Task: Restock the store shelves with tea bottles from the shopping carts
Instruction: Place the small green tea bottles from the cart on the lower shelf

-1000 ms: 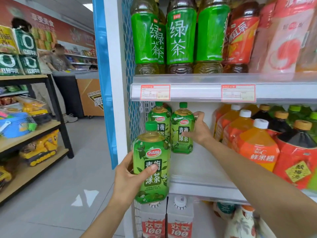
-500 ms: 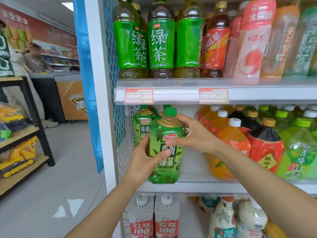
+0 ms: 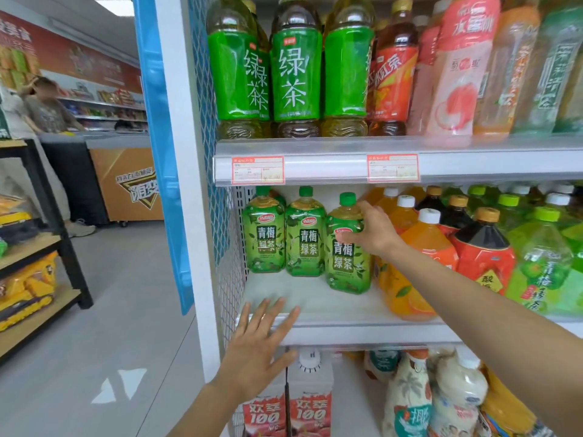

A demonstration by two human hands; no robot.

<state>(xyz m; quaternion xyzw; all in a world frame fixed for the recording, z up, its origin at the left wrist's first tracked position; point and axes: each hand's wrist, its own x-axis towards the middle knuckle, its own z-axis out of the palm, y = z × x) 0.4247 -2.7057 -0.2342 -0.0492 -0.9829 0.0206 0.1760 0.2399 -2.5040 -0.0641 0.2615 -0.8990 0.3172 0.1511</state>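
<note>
Head view: store shelving fills the centre and right of the frame, and an aisle runs down the left.
Right hand: my right hand [image 3: 372,231] reaches in from the lower right and grips the tea bottle [image 3: 347,266] at its shoulder. The fingers curl round the far side and the thumb lies across the top of the label.
Tea bottle: green cap and green label, upright on the middle shelf [image 3: 315,298] at the centre of the frame, third in a short row.
Row mates: two matching bottles [image 3: 263,234] stand just to its left and a little further back. The leftmost is beside the wire mesh side [image 3: 232,263].
Left hand: my left hand [image 3: 262,339] holds nothing, with fingers straight and spread at the shelf's front lip, lower centre. I cannot tell whether it touches the lip.
Right of the held bottle: orange juice bottles [image 3: 422,247] with white caps crowd beside my wrist. Further right is a dark bottle with a red label [image 3: 482,250], then pale green ones.
Upper shelf: tall green tea bottles [image 3: 295,74] stand at top centre, with red and pink bottles to their right. Two price tags [image 3: 258,170] sit on the rail.
Lower shelf: red and white cartons [image 3: 310,402] stand at bottom centre, partly behind my left wrist.
Left of frame: a blue panel [image 3: 157,152] edges the shelving. Beyond it are grey floor [image 3: 126,294], a wooden rack [image 3: 41,247] with a yellow toy digger [image 3: 28,291], and a person [image 3: 47,108] at upper left.
</note>
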